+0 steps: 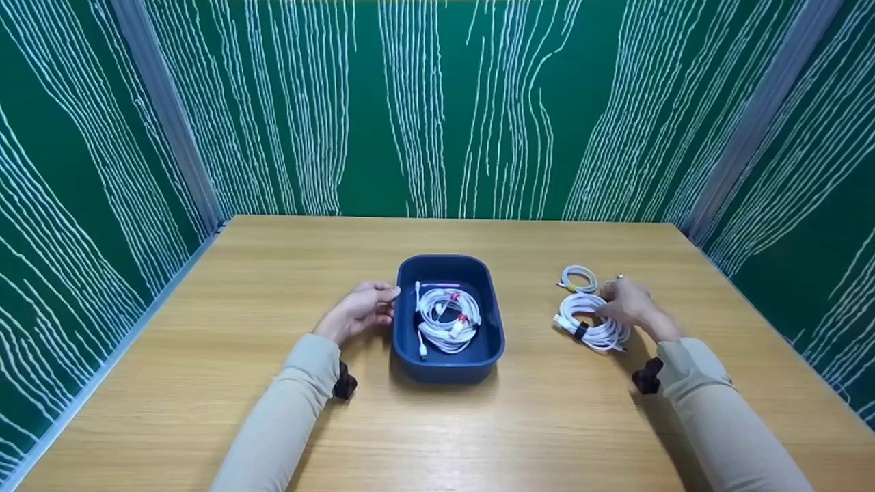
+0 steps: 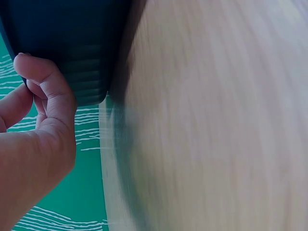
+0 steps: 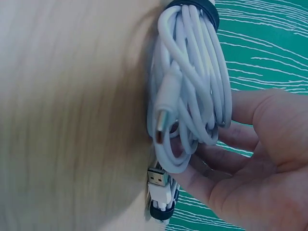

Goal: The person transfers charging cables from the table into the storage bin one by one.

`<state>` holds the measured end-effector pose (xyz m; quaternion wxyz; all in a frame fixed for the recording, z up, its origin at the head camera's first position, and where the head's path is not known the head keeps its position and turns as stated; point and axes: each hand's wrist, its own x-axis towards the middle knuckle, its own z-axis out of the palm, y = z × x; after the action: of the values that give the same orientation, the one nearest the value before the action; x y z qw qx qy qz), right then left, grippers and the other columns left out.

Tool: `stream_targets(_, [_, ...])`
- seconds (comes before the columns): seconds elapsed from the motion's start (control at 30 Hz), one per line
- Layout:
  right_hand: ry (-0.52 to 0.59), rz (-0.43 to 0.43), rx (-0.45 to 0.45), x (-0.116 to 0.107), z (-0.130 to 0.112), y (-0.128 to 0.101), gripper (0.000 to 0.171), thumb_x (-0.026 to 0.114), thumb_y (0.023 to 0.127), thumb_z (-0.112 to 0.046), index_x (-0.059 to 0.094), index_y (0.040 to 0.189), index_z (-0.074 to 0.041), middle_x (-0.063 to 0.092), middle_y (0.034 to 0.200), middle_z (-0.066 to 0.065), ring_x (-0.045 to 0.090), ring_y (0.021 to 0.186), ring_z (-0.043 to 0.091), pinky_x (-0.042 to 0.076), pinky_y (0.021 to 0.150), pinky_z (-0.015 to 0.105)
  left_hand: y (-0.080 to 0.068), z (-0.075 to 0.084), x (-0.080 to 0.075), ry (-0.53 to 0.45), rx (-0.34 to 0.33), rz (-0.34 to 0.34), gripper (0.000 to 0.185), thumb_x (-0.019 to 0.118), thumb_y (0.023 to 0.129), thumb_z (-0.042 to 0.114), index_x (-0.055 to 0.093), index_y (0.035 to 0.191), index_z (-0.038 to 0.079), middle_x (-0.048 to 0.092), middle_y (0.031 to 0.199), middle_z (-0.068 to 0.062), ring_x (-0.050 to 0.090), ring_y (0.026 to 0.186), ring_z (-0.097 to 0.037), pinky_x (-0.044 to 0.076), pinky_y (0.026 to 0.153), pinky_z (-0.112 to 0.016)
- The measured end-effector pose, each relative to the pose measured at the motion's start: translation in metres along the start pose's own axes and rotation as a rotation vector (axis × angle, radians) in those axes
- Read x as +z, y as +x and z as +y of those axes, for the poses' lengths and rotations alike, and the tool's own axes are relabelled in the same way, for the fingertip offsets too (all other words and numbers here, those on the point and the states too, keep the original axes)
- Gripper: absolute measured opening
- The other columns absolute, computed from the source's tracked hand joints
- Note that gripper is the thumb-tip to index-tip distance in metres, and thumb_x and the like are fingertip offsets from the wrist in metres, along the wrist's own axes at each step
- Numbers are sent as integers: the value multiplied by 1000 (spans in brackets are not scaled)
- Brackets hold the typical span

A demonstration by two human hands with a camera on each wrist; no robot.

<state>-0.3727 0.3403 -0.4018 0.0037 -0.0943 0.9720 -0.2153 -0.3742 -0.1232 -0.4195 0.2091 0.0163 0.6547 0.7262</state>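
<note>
A dark blue bin point(image 1: 450, 372) stands mid-table with coiled white cables point(image 1: 448, 321) inside, some tied with red bands. My left hand point(image 1: 359, 311) pinches the bin's left rim between thumb and fingers; the left wrist view shows the hand point(image 2: 45, 103) against the bin's ribbed wall point(image 2: 86, 72). To the right, my right hand point(image 1: 632, 304) grips a thick coiled white cable point(image 1: 588, 335) with a black strap. Up close, the fingers of that hand point(image 3: 260, 159) curl round the coil point(image 3: 192, 82), whose plug hangs in front. Below it shows a USB plug point(image 3: 158, 177) of another black-banded cable.
A smaller white cable coil point(image 1: 580, 279) with a yellow tie lies just behind the thick coil. Green walls with white streaks point(image 1: 478, 109) enclose the wooden table point(image 1: 307, 260) at the back and sides.
</note>
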Motion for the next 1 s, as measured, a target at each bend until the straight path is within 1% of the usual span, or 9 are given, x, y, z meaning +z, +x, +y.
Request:
stream_targets(0.07, [-2,-11,7,0,-1,0,14,68,78,-4,55,72,-4,45,65,-1,43,60,15,31,56,26,1,-1,0,4,1,2,9,48,100,9,52,92,7,52,69,1,51,58,-9,45,51,-19])
stream_targets(0.17, [9,-38,25,-1,-3,0,9,67,81,-6,61,79,1,50,68,1,46,62,15,33,56,26,1,-2,0,5,-1,9,10,48,100,9,52,91,8,52,69,1,51,58,-10,45,51,-19])
stream_targets(0.33, [28,-55,35,-3,-6,0,17,67,82,-7,68,93,6,60,74,4,51,64,15,37,58,25,1,-3,0,-1,-1,10,7,48,100,9,52,95,6,53,70,1,52,58,-10,45,52,-19])
stream_targets(0.57, [77,-61,49,-5,-8,2,23,68,81,-7,66,98,8,63,79,7,52,67,15,41,57,25,0,-1,0,-1,-2,5,8,48,100,9,53,99,3,54,70,1,53,59,-10,45,53,-20])
stream_targets(0.7, [102,-69,64,-6,-9,3,27,68,83,-10,65,101,9,64,85,12,54,70,16,43,58,25,0,0,0,2,0,0,9,49,100,9,54,97,3,54,69,1,53,59,-11,46,53,-20])
stream_targets(0.8, [121,-66,79,-7,-10,3,25,68,83,-10,65,101,7,63,83,8,53,69,15,42,57,25,0,1,0,3,-3,-2,9,48,100,9,53,94,4,54,69,1,53,59,-10,46,53,-20])
stream_targets(0.93, [167,-28,62,-6,-10,3,18,69,80,-7,64,90,7,56,70,-1,49,60,10,40,52,22,0,0,0,4,-2,8,9,48,100,8,52,93,7,53,68,1,51,58,-10,44,51,-19])
stream_targets(1.0, [186,-13,48,-6,-11,2,17,69,79,-6,64,88,8,54,67,-4,48,57,7,40,50,21,1,0,0,2,1,11,8,48,100,8,51,92,7,52,68,1,50,57,-10,44,50,-19])
